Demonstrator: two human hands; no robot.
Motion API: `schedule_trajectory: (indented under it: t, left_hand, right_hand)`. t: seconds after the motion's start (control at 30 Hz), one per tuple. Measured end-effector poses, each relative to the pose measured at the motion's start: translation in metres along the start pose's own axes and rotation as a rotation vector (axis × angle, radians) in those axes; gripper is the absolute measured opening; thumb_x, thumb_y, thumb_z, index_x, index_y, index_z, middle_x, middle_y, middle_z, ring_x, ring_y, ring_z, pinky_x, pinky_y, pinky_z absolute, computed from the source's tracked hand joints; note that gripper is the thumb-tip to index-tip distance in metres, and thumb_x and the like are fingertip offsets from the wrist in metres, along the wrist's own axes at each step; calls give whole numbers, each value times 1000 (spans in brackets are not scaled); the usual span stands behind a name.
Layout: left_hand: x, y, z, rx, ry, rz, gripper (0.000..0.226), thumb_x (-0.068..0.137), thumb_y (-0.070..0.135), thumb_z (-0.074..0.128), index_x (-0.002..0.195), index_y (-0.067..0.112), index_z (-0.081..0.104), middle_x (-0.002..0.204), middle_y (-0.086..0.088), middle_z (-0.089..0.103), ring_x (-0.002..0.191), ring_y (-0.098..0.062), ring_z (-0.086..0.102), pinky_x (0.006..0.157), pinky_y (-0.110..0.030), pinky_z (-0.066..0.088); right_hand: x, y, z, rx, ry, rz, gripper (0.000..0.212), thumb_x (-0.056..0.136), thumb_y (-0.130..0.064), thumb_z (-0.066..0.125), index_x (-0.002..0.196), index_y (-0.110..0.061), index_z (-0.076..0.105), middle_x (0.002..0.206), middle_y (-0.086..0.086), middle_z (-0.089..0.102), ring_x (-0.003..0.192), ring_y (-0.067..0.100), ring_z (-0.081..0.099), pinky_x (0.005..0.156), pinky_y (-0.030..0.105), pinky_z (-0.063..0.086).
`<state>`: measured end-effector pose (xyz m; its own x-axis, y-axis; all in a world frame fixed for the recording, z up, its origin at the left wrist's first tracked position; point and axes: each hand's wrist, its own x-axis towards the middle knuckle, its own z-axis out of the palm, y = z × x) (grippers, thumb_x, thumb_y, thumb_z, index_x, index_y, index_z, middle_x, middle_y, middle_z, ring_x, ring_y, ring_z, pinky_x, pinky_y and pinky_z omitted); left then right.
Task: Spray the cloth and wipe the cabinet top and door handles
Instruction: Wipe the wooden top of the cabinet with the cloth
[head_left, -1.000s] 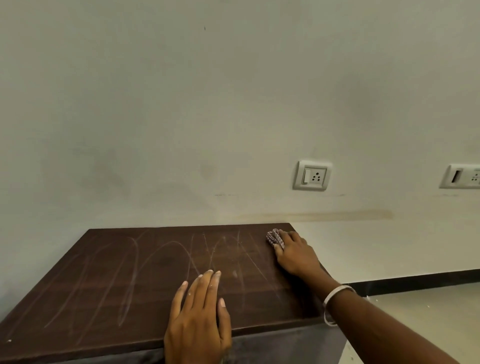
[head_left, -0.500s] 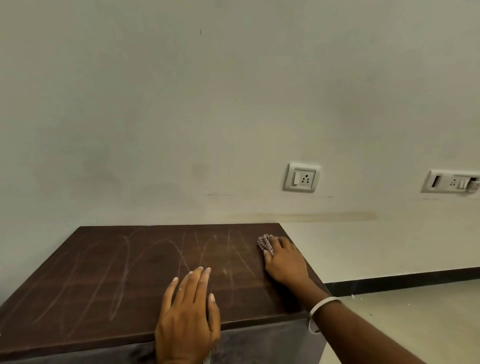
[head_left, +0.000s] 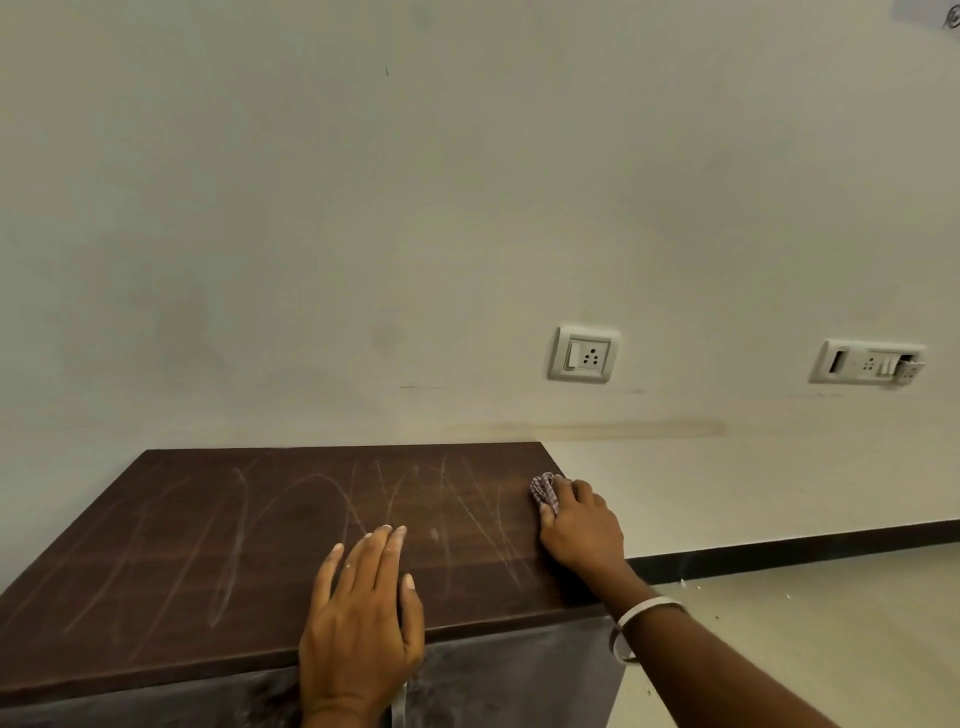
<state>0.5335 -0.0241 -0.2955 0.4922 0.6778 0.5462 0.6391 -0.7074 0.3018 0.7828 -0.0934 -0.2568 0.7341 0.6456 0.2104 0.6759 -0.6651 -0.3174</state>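
A dark brown cabinet top (head_left: 218, 540) with pale streak marks fills the lower left. My right hand (head_left: 582, 525) presses a bunched checked cloth (head_left: 544, 491) onto the top near its right edge, toward the back. My left hand (head_left: 363, 613) lies flat, fingers together, on the front edge of the top and holds nothing. Below the top, the grey cabinet front (head_left: 509, 680) shows, and a thin pale strip (head_left: 399, 706) hangs under my left hand. No spray bottle is in view.
A plain wall stands right behind the cabinet, with a socket plate (head_left: 584, 355) and a second switch plate (head_left: 867, 362) to the right. Pale floor (head_left: 810, 634) with a dark skirting band lies right of the cabinet.
My right hand has slid the cloth from the back right corner toward me along the right edge. The view has shifted right and slightly up. The left hand stays flat on the front edge.
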Motion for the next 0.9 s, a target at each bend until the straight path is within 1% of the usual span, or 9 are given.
schedule_trajectory:
  t: [0.1,0.2,0.3,0.43,0.6,0.8,0.9]
  left_hand:
    - [1,-1,3,14,5,9,55,93,36,25,129,15,60,128,-3,64,118,-18,60,112,-41,31]
    - [1,-3,3,28,-2,13,53,90,35,33,131,15,58,130,-4,63,120,-18,59,113,-42,31]
    - [0,-3,2,40,-1,13,53,90,35,34,133,13,57,132,-5,61,121,-18,58,114,-43,29]
    - [-1,-3,1,53,12,21,53,91,35,34,134,12,55,133,-6,60,121,-19,58,114,-44,29]
    - [-1,-2,2,47,43,25,54,91,35,33,132,10,57,131,-8,62,120,-21,59,113,-45,31]
    - [1,-2,4,58,49,18,55,91,37,31,132,11,57,130,-8,62,121,-22,58,113,-46,32]
    - [-1,-3,4,57,44,20,56,91,37,31,133,10,55,131,-9,61,122,-22,57,114,-46,32]
  right_hand:
    - [-16,-16,7,0,-1,-89,54,96,-43,36,145,-23,30,150,5,34,134,26,38,112,40,32]
    - [-27,-22,7,5,-18,-146,55,96,-45,35,147,-24,29,150,3,33,134,25,37,112,40,31]
    - [-30,-5,0,23,-14,-127,55,96,-47,34,147,-25,29,150,2,35,133,23,39,111,38,33]
    - [-30,20,-10,10,18,-5,54,96,-46,34,145,-23,31,149,4,36,131,25,42,108,38,36]
    - [-35,13,-8,3,41,32,52,96,-42,36,144,-22,31,149,6,36,131,27,40,109,40,35]
    - [-57,-13,4,35,46,-93,53,96,-43,38,145,-27,30,149,1,35,135,23,37,113,39,32]
    - [-64,-8,2,45,40,-144,53,95,-45,37,145,-27,31,148,-2,37,133,21,39,112,37,33]
